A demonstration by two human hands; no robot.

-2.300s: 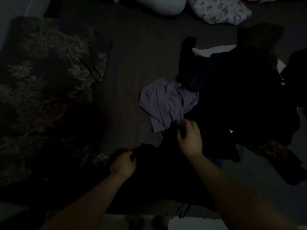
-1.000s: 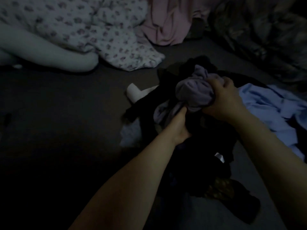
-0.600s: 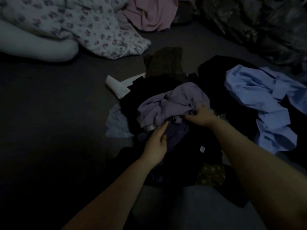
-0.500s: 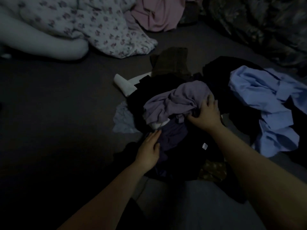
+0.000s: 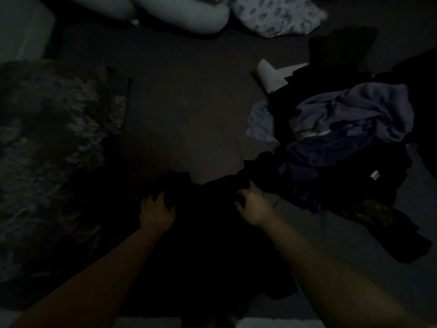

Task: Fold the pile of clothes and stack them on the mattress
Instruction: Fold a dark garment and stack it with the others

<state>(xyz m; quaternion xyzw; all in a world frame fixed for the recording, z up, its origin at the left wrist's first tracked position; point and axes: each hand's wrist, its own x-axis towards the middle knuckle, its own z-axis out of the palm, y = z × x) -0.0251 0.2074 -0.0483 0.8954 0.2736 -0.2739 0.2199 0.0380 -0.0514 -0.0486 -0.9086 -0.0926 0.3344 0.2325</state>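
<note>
Pretty dark, but both hands are curled into a black garment (image 5: 208, 233) spread on the mattress (image 5: 189, 110): left hand (image 5: 156, 211) grips its left top edge, right hand (image 5: 252, 207) the right. The clothes pile (image 5: 350, 138) sits just right of them.

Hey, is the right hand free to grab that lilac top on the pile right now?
Probably not straight away: the right hand grips the black garment, as does the left hand. Nothing covers the lilac top on the pile.
</note>
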